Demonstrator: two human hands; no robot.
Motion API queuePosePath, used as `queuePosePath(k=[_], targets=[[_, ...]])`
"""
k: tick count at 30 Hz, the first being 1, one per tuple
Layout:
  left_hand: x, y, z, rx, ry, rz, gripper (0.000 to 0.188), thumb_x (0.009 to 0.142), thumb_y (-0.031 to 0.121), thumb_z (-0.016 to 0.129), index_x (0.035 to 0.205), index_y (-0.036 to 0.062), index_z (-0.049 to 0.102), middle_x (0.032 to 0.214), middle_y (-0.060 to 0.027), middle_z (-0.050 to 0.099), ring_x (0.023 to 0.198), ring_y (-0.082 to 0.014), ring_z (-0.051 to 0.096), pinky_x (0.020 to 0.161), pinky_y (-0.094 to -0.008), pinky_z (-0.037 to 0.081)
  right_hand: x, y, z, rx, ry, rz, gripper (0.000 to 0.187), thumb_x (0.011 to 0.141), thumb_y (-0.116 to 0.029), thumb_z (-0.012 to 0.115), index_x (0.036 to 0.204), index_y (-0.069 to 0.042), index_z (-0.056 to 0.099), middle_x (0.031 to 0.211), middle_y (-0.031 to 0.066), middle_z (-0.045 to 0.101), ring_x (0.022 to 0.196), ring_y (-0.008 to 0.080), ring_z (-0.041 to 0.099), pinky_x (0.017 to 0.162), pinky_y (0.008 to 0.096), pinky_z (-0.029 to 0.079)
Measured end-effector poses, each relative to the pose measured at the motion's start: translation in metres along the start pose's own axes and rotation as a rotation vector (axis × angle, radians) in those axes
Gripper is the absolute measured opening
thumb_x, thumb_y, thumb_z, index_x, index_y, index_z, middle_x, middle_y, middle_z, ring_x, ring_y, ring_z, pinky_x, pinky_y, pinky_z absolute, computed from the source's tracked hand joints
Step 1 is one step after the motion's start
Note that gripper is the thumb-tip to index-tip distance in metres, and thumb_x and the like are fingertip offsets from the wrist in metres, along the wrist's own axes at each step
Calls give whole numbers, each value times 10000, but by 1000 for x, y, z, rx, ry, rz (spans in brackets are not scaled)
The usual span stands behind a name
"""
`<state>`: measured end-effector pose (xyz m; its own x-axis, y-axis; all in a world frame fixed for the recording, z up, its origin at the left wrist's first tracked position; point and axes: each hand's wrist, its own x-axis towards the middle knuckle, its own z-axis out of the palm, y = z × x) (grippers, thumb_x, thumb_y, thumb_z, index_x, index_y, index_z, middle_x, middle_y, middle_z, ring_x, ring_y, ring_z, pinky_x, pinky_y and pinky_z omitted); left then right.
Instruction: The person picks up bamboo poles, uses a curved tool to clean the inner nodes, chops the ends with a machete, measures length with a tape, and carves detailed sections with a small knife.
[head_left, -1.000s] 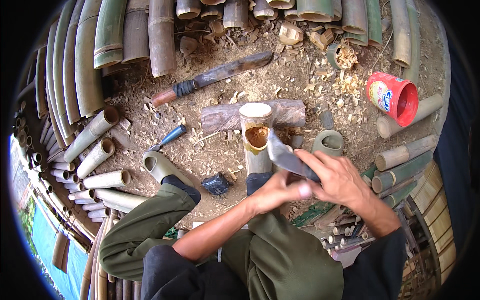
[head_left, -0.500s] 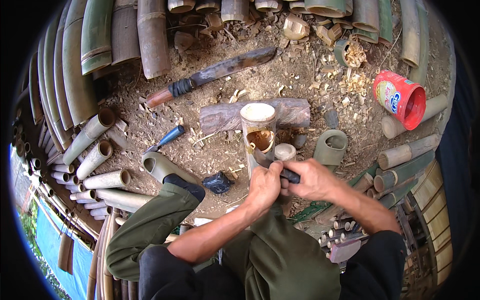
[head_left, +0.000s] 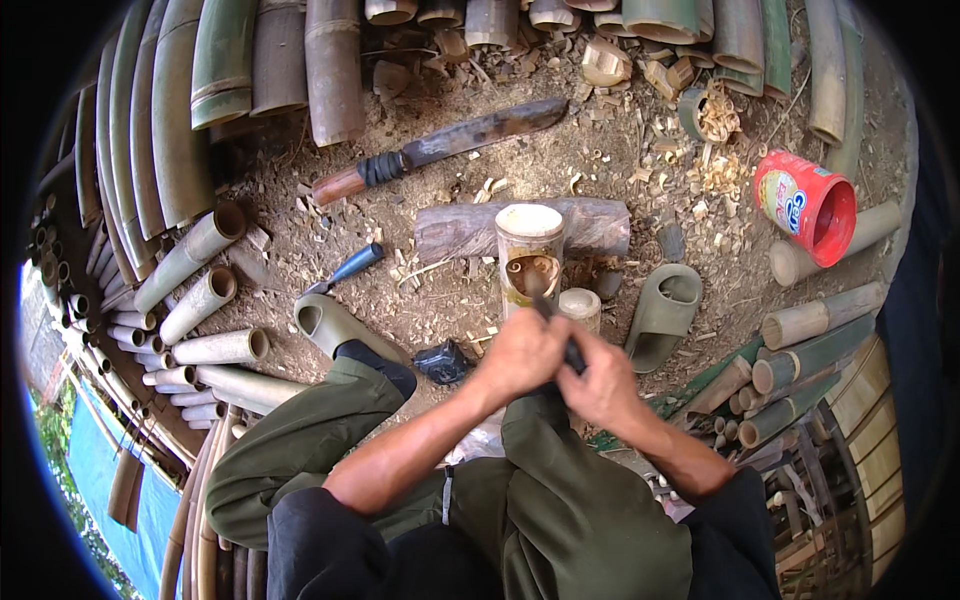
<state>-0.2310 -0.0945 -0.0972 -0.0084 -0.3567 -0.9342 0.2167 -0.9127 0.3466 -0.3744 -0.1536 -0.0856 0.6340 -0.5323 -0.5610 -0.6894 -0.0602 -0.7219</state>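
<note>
A pale bamboo tube (head_left: 529, 238) leans across a log (head_left: 460, 232) toward me, closed at its top end, with a hollow cut in its side. A curled shaving lies in that hollow. My right hand (head_left: 602, 382) is closed round the dark handle (head_left: 574, 352) of a knife, whose blade (head_left: 541, 304) points into the hollow. Against the knife, near the blade, my left hand (head_left: 522, 352) is closed too; whether its fingers also wrap the tube is hidden. A shorter bamboo piece (head_left: 580, 308) stands just right of the tube.
Beyond the log lies a big machete (head_left: 450, 142). A blue-handled tool (head_left: 350, 266) rests by my left sandal (head_left: 325, 325), near a black lump (head_left: 440, 362). At right are a red tin (head_left: 825, 210) and a bamboo cup of shavings (head_left: 712, 115). Bamboo poles (head_left: 222, 60) surround the ground.
The knife has turned steeper, its handle now pointing more toward me. My right hand has drawn nearer and lower beside the left. The whole view has shifted slightly.
</note>
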Motion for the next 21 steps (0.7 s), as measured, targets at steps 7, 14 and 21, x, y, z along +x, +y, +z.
queuePosePath(k=[7,14,21], targets=[[6,10,44,-954,46,172,420,1021,394,456,872,48,644,656,8,539,578,-122,479,556,-284,392,74,-39,-85,-786,-353,-480,218,800,-168,689,985,-65,638,785,129,707,662,284,706,555,389,557],[-1,0,33,-1537,-300,260,514,989,555,439,1225,109,539,910,-21,575,831,-146,547,794,-331,457,134,-122,-58,-1343,-804,-733,122,786,-213,680,825,-102,709,666,79,697,655,227,715,575,346,550],[-36,-43,55,-114,-231,470,1019,878,485,699,1496,-124,164,1412,-296,449,1253,-380,520,1117,-405,360,55,-45,-88,-728,-589,-279,364,937,-343,558,757,-58,695,652,120,675,638,258,680,605,388,528]])
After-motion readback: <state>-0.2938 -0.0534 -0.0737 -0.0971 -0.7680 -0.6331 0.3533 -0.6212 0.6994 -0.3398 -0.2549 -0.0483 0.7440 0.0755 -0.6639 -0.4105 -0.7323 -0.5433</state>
